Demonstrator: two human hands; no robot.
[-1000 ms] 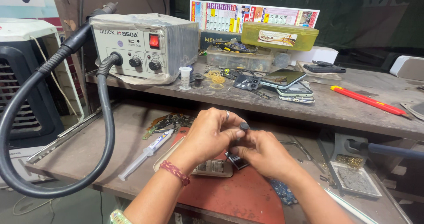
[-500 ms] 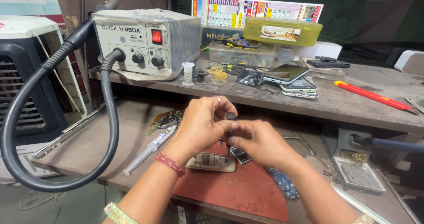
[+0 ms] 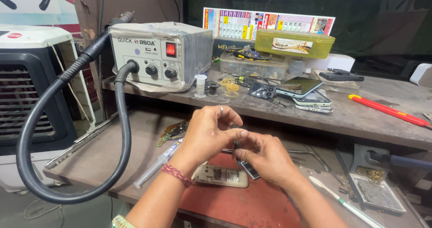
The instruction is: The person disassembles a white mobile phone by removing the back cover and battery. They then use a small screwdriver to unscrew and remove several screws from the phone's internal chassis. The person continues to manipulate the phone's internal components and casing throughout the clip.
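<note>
Centre frame: left hand (image 3: pixel 208 131) and right hand (image 3: pixel 265 158) meet fingertip to fingertip, both pinched shut on a small dark part (image 3: pixel 236 143), mostly hidden. It sits above the red mat (image 3: pixel 252 205), near an opened phone body (image 3: pixel 220 175). Judged light, fragile; hold by edges.

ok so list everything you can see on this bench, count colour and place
hot-air station: 1, grey, upper shelf left
black hose: 1, looping off station
phones: a few, stacked, shelf centre
yellow-green box: 1, shelf back
red tool: 1, shelf right
syringe: 1, clear, lower bench
beige phone body: 1, on red mat
left hand: ring, red wrist thread, fingertips meeting right
right hand: pinching a small dark part, unclear what
</note>
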